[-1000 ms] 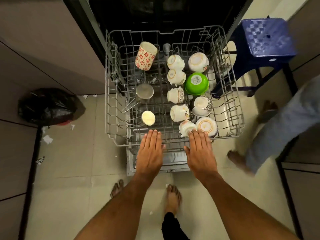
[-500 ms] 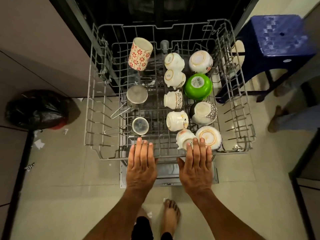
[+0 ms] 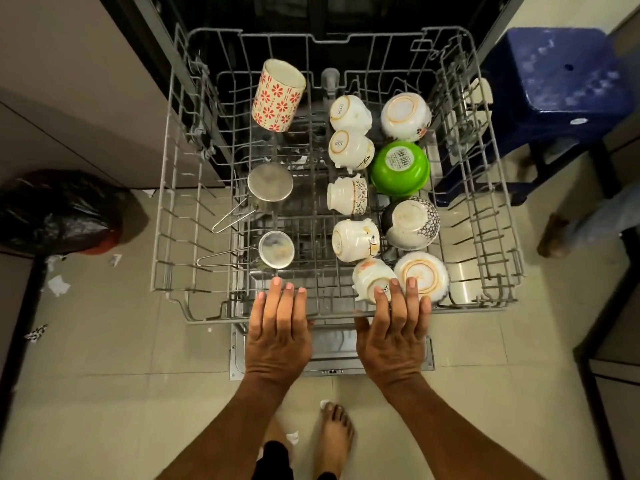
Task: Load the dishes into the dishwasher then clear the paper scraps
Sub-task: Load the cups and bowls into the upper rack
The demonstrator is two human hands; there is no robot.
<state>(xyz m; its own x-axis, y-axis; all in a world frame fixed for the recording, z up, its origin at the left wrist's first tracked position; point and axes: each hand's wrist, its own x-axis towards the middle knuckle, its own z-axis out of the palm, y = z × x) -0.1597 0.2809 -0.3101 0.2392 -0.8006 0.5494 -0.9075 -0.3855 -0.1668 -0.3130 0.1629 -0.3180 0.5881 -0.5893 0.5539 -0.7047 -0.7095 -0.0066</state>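
A: Which step is going on?
B: Both flat, unclenched hands, left hand (image 3: 279, 327) and right hand (image 3: 394, 332), are pressing the near rim of the loaded grey wire dishwasher rack (image 3: 180, 299).
A: And next?
B: Probably sliding it in evenly; the white paper scraps (image 3: 57, 285) are lying on the floor at left.

Warm dim indoor light, wide-angle bowing at edges, slight motion blur

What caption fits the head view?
Both flat hands, left hand and right hand, press the loaded dishwasher rack's front rail.

A grey wire dishwasher rack (image 3: 166, 202) is pulled out, holding upturned white cups (image 3: 350, 147), bowls (image 3: 405, 116) and a green bowl (image 3: 398, 168). White paper scraps (image 3: 57, 284) lie on the floor at left.
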